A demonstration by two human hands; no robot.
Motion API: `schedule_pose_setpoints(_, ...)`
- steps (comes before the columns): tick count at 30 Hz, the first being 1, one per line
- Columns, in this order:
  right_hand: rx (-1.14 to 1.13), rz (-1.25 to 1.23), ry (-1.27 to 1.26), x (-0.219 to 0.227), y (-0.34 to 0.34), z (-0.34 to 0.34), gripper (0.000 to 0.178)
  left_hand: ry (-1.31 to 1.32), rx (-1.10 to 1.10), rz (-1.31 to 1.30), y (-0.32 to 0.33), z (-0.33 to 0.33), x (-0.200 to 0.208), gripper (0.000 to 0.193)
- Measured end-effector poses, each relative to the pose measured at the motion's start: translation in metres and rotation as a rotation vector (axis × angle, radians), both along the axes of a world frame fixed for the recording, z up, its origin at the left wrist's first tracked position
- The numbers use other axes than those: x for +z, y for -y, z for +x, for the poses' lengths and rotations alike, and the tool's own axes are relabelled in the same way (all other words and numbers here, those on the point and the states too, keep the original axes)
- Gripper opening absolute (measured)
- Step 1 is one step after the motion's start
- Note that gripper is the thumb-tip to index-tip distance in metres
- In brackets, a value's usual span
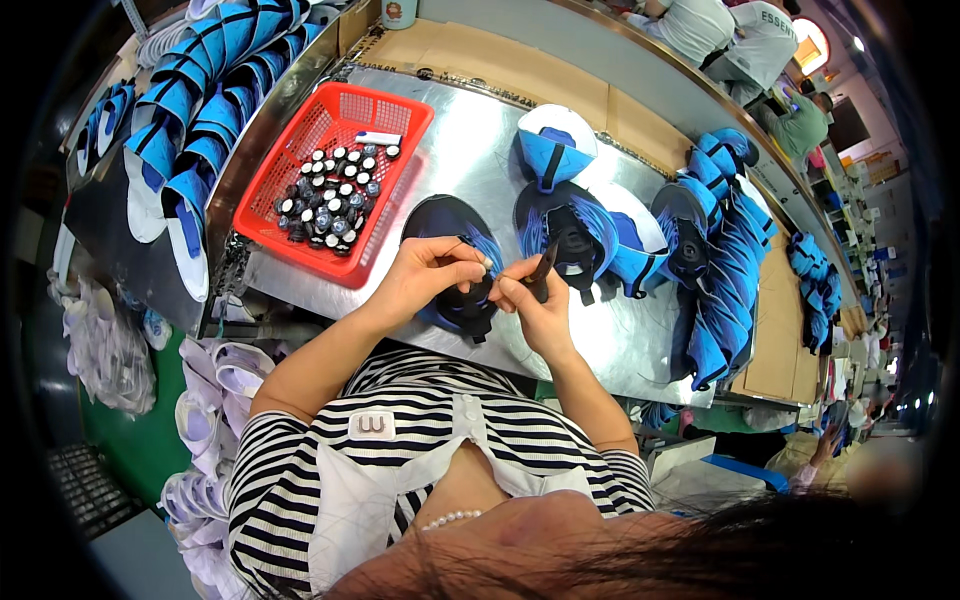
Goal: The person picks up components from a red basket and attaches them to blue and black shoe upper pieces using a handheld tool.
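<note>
So the blue-and-black shoe upper [440, 218] is lying on the metal bench [590, 350] right under the left hand [437, 275], its long axis running mostly away from the person, and the right hand [535, 305] is sitting over by its right edge. Left grip's pinching thumb to finger, can't tell if anything's in there, while the right's closing snugly around a dark tool [545, 268], fingertips almost meeting the left's.
</note>
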State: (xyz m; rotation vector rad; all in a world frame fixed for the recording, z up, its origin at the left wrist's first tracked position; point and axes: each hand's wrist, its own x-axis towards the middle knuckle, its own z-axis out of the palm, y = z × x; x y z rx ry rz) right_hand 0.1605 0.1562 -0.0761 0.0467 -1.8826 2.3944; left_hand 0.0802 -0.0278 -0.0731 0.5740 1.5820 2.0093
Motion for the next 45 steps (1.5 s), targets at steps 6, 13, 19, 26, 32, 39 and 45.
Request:
schedule_pose_setpoints(6,-0.197,1.157,-0.521,0.028,-0.016,-0.006,0.031,-0.085,0.081,-0.128,-0.004,0.002,-0.003,0.013)
schedule_pose_setpoints(13,0.217,0.883,-0.03,0.037,-0.03,0.005,0.044,-0.016,-0.123,-0.122,-0.006,-0.003,0.002,0.014)
schedule_pose_setpoints(19,0.098,1.03,0.012,0.036,-0.026,0.007,0.056,-0.536,0.113,-0.33,-0.013,0.013,0.007,0.009)
schedule_pose_setpoints(26,0.118,1.126,0.006,0.044,-0.028,0.008,0.059,-0.463,0.153,-0.275,-0.015,0.015,0.001,0.011)
schedule_pose_setpoints(32,0.016,1.215,-0.127,0.035,-0.031,0.005,0.037,-0.238,-0.038,-0.234,-0.016,0.007,0.011,0.013)
schedule_pose_setpoints(39,-0.184,1.529,-0.563,0.004,-0.059,-0.006,0.015,0.484,-0.354,0.132,0.026,0.003,0.007,0.019)
schedule_pose_setpoints(45,-0.288,0.888,-0.378,0.013,-0.014,-0.003,0.02,0.573,-0.056,0.24,0.009,0.003,0.024,0.015)
